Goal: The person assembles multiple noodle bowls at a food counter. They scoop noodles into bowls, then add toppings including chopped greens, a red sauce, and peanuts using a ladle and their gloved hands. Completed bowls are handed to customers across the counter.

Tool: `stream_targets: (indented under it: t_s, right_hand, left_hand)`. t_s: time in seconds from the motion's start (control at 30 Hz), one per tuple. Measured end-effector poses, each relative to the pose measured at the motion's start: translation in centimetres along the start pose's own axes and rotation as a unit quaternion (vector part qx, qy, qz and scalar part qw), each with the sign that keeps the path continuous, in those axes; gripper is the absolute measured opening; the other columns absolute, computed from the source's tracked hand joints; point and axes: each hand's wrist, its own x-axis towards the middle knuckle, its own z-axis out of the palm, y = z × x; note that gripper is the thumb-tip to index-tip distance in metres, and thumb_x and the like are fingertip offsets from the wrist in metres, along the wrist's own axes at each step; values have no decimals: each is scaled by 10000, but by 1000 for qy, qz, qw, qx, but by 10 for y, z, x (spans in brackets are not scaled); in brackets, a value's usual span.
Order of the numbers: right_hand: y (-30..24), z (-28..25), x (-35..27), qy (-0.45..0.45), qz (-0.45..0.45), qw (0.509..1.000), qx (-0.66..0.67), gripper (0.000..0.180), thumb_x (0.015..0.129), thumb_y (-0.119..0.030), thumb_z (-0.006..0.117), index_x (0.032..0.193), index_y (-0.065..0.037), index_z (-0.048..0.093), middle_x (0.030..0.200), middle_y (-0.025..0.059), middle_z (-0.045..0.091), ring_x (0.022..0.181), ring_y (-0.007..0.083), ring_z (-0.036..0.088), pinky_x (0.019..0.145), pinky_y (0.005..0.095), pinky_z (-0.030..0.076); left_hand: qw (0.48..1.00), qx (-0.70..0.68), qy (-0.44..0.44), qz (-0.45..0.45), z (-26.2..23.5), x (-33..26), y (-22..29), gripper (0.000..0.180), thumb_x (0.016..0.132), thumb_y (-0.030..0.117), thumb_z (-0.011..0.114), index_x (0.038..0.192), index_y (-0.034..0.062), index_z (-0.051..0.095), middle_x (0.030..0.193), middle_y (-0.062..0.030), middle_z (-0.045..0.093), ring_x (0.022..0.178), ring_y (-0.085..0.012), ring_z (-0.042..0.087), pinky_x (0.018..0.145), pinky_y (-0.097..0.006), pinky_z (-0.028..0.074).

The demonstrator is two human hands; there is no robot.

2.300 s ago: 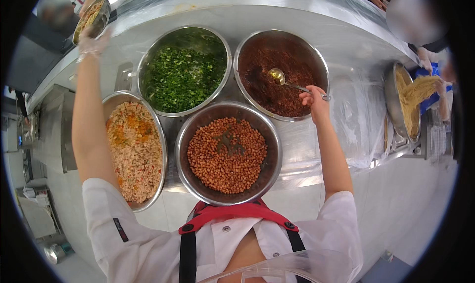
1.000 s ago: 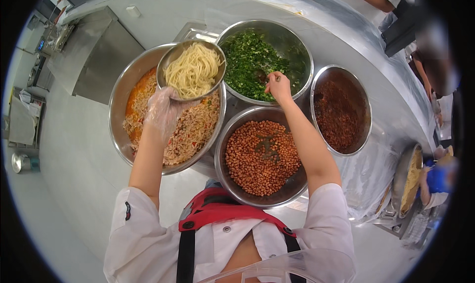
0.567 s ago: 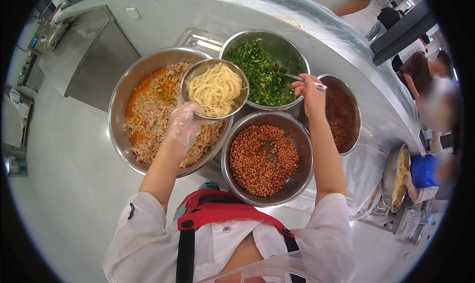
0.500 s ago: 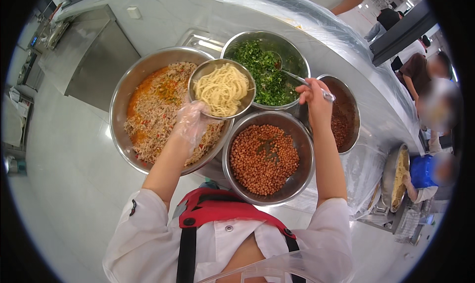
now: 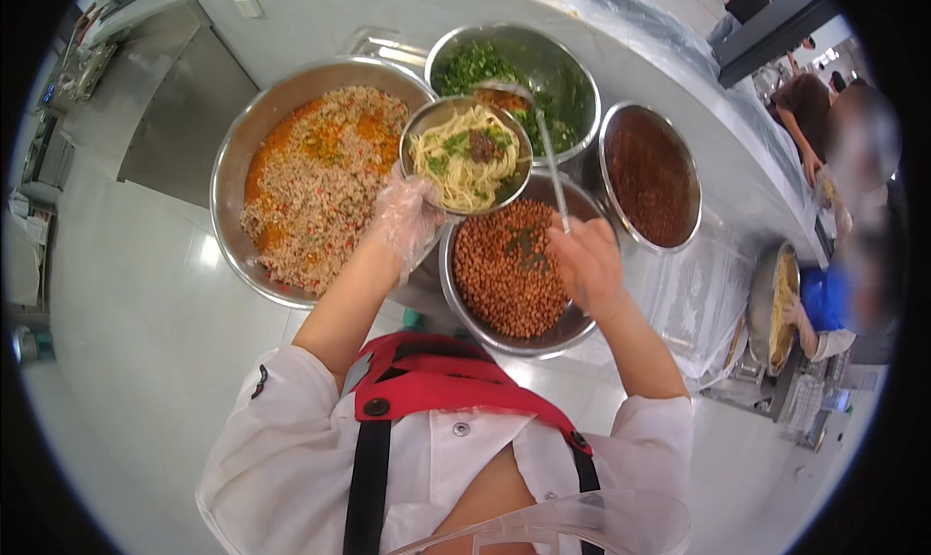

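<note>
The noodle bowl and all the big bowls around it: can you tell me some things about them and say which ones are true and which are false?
1. The left hand, in a clear glove, holds the noodle bowl. True.
2. The noodles have nothing on top. False: they carry green bits and a brown spoonful.
3. The right hand holds a ladle whose scoop is at the noodle bowl's far rim. True.
4. The peanut bowl is the farthest bowl from the person. False: it is the nearest; the bowl of chopped greens lies farther off.
5. The biggest bowl, on the left, holds dark red sauce. False: it holds an orange minced mix; the dark sauce bowl is on the right.
</note>
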Motion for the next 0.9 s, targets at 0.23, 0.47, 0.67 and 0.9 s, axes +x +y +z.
stream_targets:
  t_s: [0.23, 0.47, 0.67, 0.9]
  right_hand:
    - [-6, 3, -65, 118, 523, 797, 278, 149, 912, -59, 450, 980, 3, 567, 764, 74, 580, 529, 87, 527, 512, 215, 421]
    - [-2, 107, -166, -38, 374, 927, -3, 150, 832, -58, 517, 960, -6, 574, 867, 192, 603, 772, 364, 568, 678, 417, 455]
    - [-37, 126, -156, -28, 481, 855, 191, 153, 871, -71, 503, 991, 8, 556, 803, 158, 596, 631, 255, 591, 582, 342, 465]
    - [-19, 63, -131, 145, 646, 666, 343, 220, 949, -135, 411, 1003, 43, 526, 750, 117, 599, 527, 131, 562, 519, 240, 453]
  left_hand:
    - [999, -22, 16, 30, -22, -24, 0, 628, 685, -95, 363, 1290, 18, 236, 1186, -243, 459, 976, -377, 578, 722, -512, 565]
    - [997, 10, 28, 66, -35, -43, 4, 418, 742, -38, 397, 1148, -139, 399, 1172, -246, 500, 999, -359, 575, 757, -486, 557]
    - [995, 2, 42, 85, -43, -47, 1, 526, 690, -75, 390, 1211, -108, 329, 1190, -252, 475, 1032, -383, 551, 788, -518, 542]
    - [997, -33, 32, 54, -56, -41, -3, 692, 646, -116, 370, 1311, 17, 232, 1210, -230, 449, 1029, -394, 543, 770, -546, 534]
